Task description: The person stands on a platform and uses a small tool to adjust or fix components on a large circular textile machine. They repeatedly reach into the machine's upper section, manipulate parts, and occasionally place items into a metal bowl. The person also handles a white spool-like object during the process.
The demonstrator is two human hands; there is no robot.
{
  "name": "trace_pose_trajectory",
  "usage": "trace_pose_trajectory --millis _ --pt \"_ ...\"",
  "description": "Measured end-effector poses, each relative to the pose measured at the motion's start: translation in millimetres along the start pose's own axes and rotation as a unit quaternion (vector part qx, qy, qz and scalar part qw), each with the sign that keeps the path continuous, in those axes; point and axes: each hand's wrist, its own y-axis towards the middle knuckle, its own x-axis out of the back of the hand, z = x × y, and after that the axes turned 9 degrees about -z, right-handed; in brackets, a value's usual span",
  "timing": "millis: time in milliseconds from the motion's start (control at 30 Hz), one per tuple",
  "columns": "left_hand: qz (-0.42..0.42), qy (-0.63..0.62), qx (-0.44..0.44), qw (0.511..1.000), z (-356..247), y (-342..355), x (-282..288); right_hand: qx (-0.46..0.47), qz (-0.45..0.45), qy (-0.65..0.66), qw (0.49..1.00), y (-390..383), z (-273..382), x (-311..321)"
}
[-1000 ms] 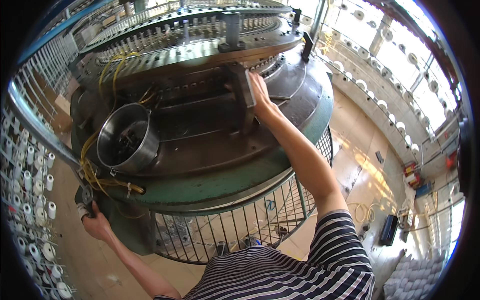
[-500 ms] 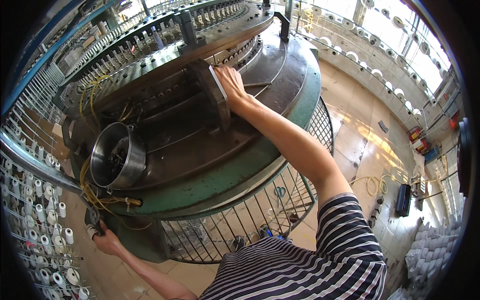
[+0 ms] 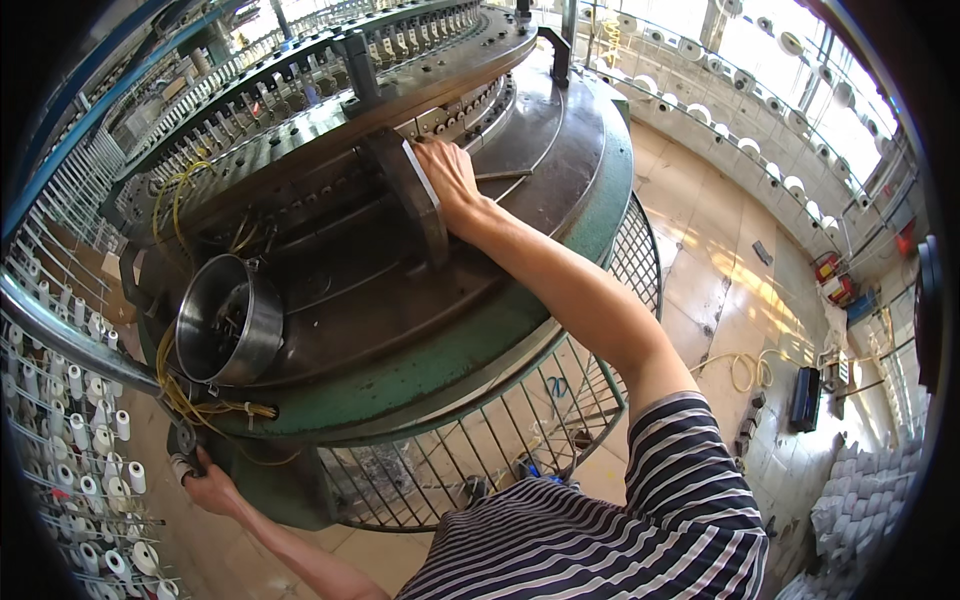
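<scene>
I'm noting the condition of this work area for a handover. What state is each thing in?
Metal pot: open-topped, dark pieces inside
Upright bracket: standing on the machine
Right hand: against the bracket, contact partly hidden
Left hand: curled just below a round metal part, hold partly hidden
Yellow wires: bundled near the machine's rim
Yellow hose: looped on the floor
White cones: mounted in rows

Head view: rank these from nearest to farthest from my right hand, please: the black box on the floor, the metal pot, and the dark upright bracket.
1. Dark upright bracket: right beside the right hand, on its left.
2. Metal pot: farther left and lower in the picture.
3. Black box: farthest, down on the floor to the right.
</scene>
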Motion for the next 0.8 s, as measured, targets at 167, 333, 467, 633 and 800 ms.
trace_pose_trajectory --millis 167,333,467,633,800 --pt "-0.011 -0.019 -0.021 1.0 5.8 1.0 -2.5 -0.008 0.044 -0.016 0.999 0.2 1.6 5.0" --pt "-0.007 -0.014 -0.02 1.0 13.9 2.9 -8.0 -0.021 0.024 0.009 0.999 0.1 1.4 1.1" --pt "-0.028 -0.004 -0.03 0.999 19.6 4.3 -13.7 -0.026 0.027 0.001 0.999 2.6 -0.2 -2.3" --pt "-0.009 0.0 -0.023 1.0 24.8 5.6 -15.6 -0.013 0.026 -0.033 0.999 1.2 -1.1 -2.4" --pt "-0.005 -0.002 -0.015 1.0 28.1 5.3 -18.6 -0.002 -0.025 0.032 0.999 -1.8 -1.7 -5.3"
